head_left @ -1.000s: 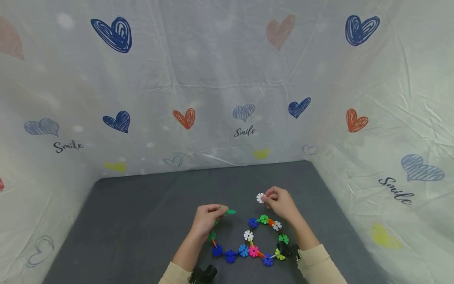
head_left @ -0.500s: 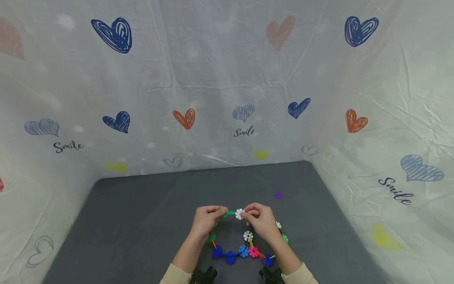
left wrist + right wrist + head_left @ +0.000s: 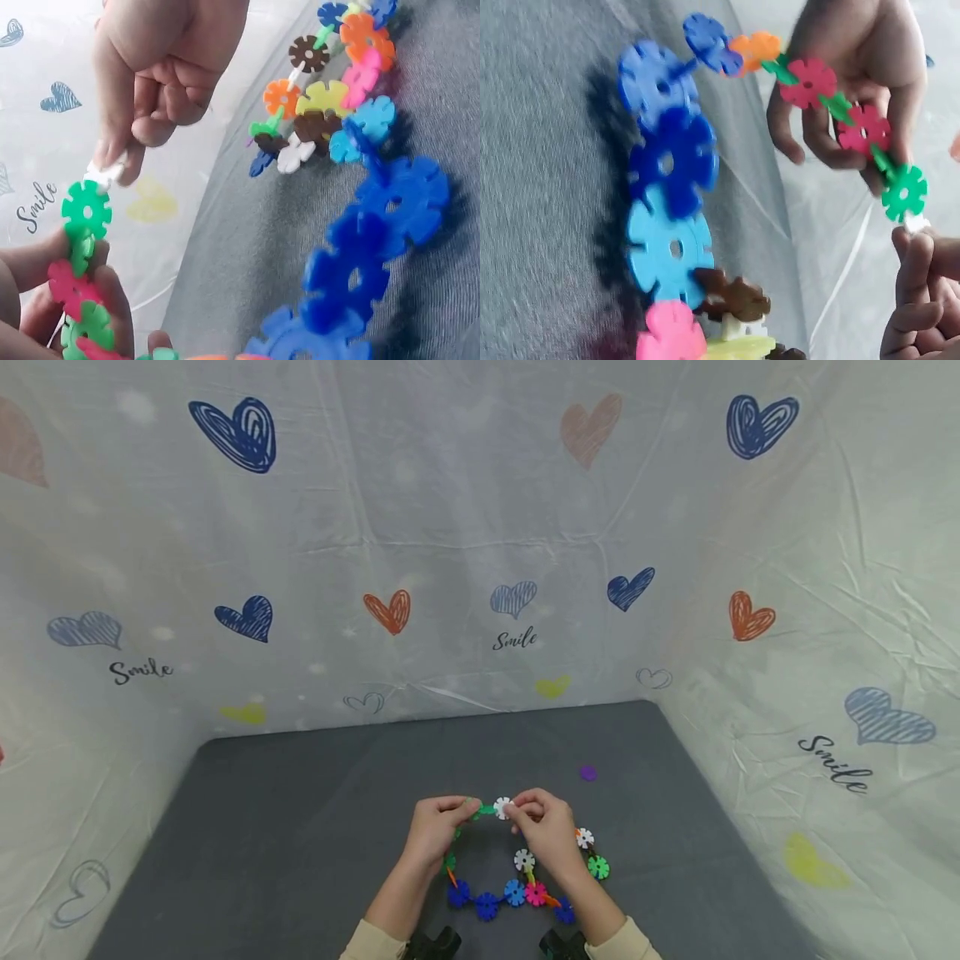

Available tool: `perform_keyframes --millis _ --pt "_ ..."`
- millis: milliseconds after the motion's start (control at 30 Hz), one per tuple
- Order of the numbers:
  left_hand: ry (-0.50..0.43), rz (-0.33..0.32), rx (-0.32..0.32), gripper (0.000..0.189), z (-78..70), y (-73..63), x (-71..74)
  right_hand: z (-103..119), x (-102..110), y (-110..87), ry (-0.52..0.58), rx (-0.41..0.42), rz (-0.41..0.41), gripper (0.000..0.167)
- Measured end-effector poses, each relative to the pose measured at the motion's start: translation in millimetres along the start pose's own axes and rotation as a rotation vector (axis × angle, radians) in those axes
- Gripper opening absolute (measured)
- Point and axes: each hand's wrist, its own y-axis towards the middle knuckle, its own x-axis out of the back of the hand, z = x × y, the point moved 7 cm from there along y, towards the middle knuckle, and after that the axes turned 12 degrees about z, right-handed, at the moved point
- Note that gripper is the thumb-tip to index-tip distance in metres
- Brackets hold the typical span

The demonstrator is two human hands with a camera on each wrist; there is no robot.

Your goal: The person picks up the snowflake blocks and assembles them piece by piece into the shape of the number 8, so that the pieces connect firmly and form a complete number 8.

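Observation:
My left hand (image 3: 435, 828) pinches the raised end of a chain of slotted plastic snowflake discs, among green and pink pieces. The end disc is green (image 3: 87, 211). Between thumb and fingers of my right hand (image 3: 549, 831) is a white snowflake disc (image 3: 502, 808), which meets the rim of that green disc; how deep the slots sit cannot be told. From my left hand the chain drops to dark blue discs (image 3: 487, 907) on the table, then runs right to a pink disc (image 3: 536, 894) and a ring of mixed colours, partly hidden behind my right hand and forearm.
A loose purple disc (image 3: 588, 773) lies on the dark grey table (image 3: 315, 827), beyond my right hand. Black wrist cameras (image 3: 433, 943) sit at both cuffs. A pale cloth printed with hearts (image 3: 390, 612) surrounds the table's back and sides.
My right hand has brought the white disc leftward and down to the green end of the chain. The purple disc has come into view behind it. The left hand stays nearly still.

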Motion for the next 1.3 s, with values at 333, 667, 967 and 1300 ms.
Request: perform_keyframes --millis 333,667,967,1300 --pt "-0.062 0.004 0.048 0.043 5.2 2.4 -5.4 22 -1 -10.1 0.093 -0.044 -0.118 0.012" --pt "-0.019 -0.011 -0.02 0.036 -0.1 1.5 -4.1 5 -3 -2.5 0.109 -0.031 -0.032 0.013" --pt "0.064 0.013 -0.083 0.023 -4.4 2.6 -1.5 -15 4 5.9 0.059 -0.081 0.143 0.022" --pt "0.32 0.08 -0.172 0.028 -18.8 1.0 -2.2 -44 97 40.9 -0.442 -0.271 0.015 0.031"
